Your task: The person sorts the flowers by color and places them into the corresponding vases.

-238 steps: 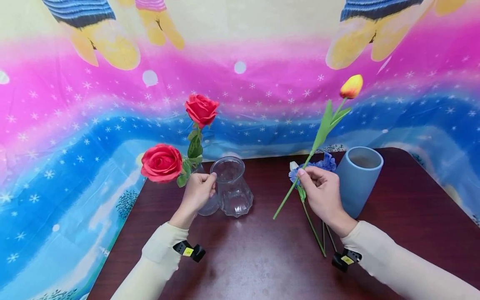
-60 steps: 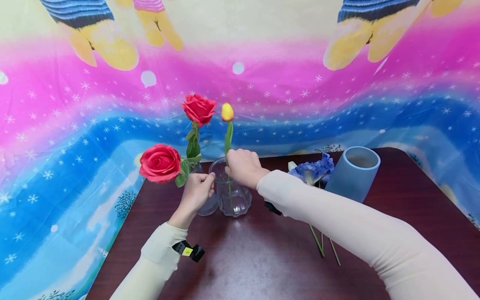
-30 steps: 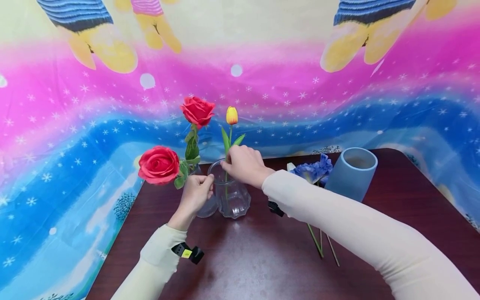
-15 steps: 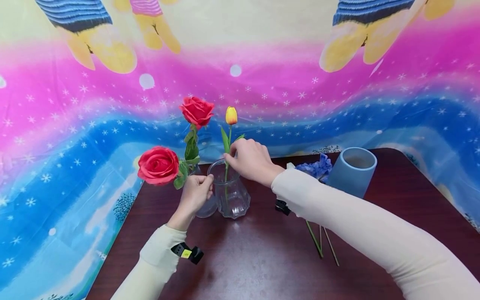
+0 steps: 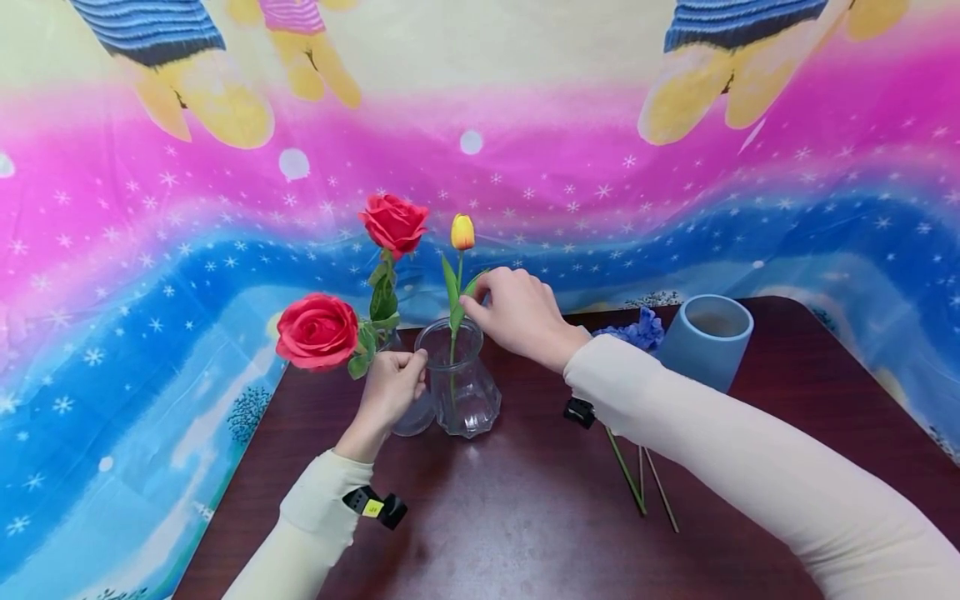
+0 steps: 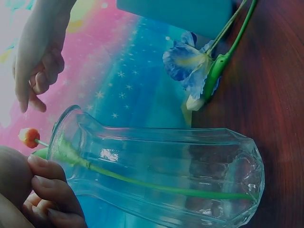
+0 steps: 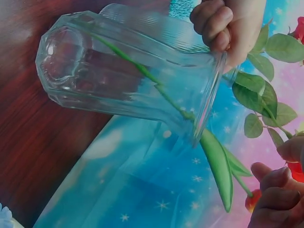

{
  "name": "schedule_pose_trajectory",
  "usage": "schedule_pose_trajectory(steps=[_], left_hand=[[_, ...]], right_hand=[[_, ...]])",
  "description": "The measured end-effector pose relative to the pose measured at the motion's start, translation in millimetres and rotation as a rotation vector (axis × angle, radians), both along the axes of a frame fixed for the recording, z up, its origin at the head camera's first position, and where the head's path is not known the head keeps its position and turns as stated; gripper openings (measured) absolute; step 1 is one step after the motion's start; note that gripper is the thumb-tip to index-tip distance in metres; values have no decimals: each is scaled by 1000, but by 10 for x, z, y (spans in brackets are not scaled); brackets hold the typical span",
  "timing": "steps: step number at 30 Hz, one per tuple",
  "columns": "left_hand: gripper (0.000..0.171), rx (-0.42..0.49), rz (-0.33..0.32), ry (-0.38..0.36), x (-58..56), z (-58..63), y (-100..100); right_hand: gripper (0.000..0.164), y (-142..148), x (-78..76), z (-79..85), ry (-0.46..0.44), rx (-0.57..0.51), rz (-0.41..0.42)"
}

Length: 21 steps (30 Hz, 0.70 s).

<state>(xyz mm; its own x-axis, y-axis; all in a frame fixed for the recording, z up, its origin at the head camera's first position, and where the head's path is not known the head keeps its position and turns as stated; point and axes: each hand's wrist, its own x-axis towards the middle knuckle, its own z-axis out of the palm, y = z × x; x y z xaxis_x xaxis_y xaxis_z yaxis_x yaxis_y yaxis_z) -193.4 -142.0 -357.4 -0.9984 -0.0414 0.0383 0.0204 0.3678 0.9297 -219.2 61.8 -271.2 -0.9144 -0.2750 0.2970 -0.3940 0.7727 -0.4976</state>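
A clear faceted glass vase stands upright mid-table, its rim pinched by my left hand. Inside it leans a yellow-orange tulip, the green stem reaching the bottom in the left wrist view. My right hand hovers right of the tulip's leaves, fingers loosely bent. The left wrist view shows this right hand apart from the flower and holding nothing. Left of the vase, partly behind my left hand, a second glass vase bears a red rose and another red rose.
At the right stands a blue-grey vase, partly covered by my right sleeve. Blue flowers lie beside it, their stems pointing toward the table's front. A patterned cloth backdrop hangs behind the dark wooden table.
My right hand brought the tulip leftward from near the blue-grey vase and put it into the glass vase. It has since let go and drawn up and right. My left hand stayed at the rim.
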Motion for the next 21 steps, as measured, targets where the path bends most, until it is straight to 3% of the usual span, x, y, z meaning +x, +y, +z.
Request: schedule_pose_trajectory(steps=[21], left_hand=[[54,-3,-7,-8,4,13,-9]], right_hand=[[29,436,-32,-228,-60,31,-19]])
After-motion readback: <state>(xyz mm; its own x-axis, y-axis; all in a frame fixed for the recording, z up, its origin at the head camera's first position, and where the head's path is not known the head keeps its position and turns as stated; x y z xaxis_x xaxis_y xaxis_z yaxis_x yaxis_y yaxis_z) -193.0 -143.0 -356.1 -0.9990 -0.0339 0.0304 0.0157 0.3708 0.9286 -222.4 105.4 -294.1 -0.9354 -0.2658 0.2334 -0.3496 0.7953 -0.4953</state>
